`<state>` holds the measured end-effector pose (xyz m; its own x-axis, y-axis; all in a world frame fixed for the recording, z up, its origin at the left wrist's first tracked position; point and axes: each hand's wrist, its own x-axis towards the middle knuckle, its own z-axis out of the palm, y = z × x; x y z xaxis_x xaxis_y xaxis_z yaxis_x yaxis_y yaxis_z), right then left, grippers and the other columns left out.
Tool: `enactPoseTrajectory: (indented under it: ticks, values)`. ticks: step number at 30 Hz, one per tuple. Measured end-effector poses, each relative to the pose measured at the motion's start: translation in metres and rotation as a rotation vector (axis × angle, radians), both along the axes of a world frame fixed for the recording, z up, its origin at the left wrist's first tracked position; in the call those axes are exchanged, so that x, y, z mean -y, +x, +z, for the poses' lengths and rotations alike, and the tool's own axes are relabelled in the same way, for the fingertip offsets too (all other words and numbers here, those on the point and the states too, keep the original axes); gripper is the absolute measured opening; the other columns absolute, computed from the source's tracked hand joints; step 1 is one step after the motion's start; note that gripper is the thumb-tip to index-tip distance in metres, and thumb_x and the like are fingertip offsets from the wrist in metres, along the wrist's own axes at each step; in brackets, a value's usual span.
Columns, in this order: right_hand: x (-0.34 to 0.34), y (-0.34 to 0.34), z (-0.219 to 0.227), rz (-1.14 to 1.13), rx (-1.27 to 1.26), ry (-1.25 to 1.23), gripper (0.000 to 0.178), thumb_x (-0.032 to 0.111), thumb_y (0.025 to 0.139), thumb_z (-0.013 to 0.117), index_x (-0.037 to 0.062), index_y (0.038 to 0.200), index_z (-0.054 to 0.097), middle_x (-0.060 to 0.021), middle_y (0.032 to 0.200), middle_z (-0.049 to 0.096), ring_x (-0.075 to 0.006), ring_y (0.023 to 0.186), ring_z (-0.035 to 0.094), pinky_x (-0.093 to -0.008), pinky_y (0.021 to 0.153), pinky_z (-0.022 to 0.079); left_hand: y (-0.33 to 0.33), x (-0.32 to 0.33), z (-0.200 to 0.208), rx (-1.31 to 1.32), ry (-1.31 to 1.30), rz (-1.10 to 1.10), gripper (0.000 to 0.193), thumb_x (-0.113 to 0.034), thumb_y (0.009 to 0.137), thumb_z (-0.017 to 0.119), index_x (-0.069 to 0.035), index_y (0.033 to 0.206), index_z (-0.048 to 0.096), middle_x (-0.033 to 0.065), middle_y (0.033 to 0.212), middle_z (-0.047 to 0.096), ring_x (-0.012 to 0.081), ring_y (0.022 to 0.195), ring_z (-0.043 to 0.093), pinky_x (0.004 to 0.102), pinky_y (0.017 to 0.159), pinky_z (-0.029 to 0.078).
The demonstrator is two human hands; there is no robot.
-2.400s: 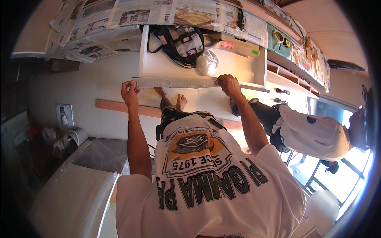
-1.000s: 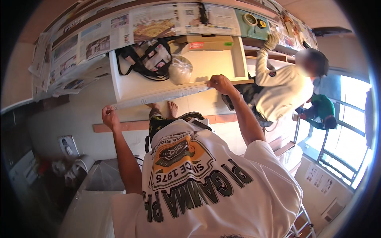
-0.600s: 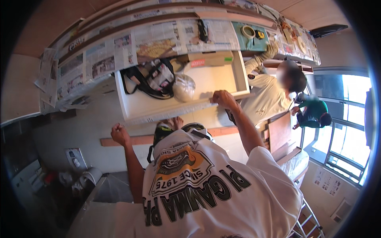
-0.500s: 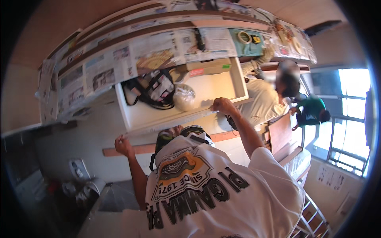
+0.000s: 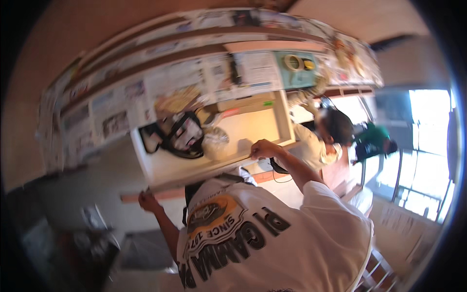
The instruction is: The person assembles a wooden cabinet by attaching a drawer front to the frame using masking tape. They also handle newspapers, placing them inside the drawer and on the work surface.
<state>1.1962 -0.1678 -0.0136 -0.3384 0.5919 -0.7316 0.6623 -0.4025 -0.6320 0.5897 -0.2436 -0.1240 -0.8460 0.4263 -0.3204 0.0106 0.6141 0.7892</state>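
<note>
A pale open drawer (image 5: 261,122) lies in front of me beneath a newspaper-covered worktop. My right hand (image 5: 265,149) is closed over its front edge, towards the right end. At the drawer's front left corner, my left hand (image 5: 149,200) has its fingers curled in. Whether they grip the drawer or something small is hidden. Inside the drawer, a black bag (image 5: 186,136) with a clear panel sits on the left. Beside it rests a bundle in clear plastic (image 5: 215,141). A box-like cardboard piece (image 5: 243,102) runs along the back.
Newspaper sheets (image 5: 187,73) and long brown wooden strips (image 5: 160,49) cover the worktop. A tape roll (image 5: 293,62) and a yellow tape measure (image 5: 308,64) lie on a teal sheet. A co-worker (image 5: 316,143) crouches close on the right; another person in green (image 5: 373,137) is farther off.
The whole view has shifted, blurring slightly. Both hands and the drawer appear lower and further left, with the hands still at the drawer's front. The near co-worker's head has lowered.
</note>
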Motion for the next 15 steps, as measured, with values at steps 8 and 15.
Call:
enactPoseTrajectory:
  ticks: [8, 15]
  values:
    - [0.010, -0.011, -0.008, -0.071, -0.012, 0.116, 0.015, 0.013, 0.081, 0.082, 0.0021, 0.084, 0.072, -0.0026, 0.071, 0.067, -0.0086, 0.062, 0.059, -0.0269, 0.057, 0.048, 0.005, 0.018, 0.027, 0.262, 0.249, -0.092, 0.025, -0.016, 0.102, 0.062, -0.001, 0.121, 0.067, 0.0057, 0.101, 0.068, 0.0115, 0.082, 0.065, 0.0268, 0.069, 0.057]
    - [0.018, -0.028, 0.001, -0.091, -0.039, 0.028, 0.013, 0.012, 0.079, 0.080, 0.0014, 0.083, 0.073, -0.0058, 0.072, 0.068, -0.0123, 0.066, 0.064, -0.0289, 0.064, 0.052, 0.009, 0.010, 0.074, 0.057, 0.023, 0.015, 0.019, -0.016, 0.101, 0.067, 0.002, 0.107, 0.069, 0.0076, 0.092, 0.069, 0.0120, 0.074, 0.066, 0.0276, 0.066, 0.059]
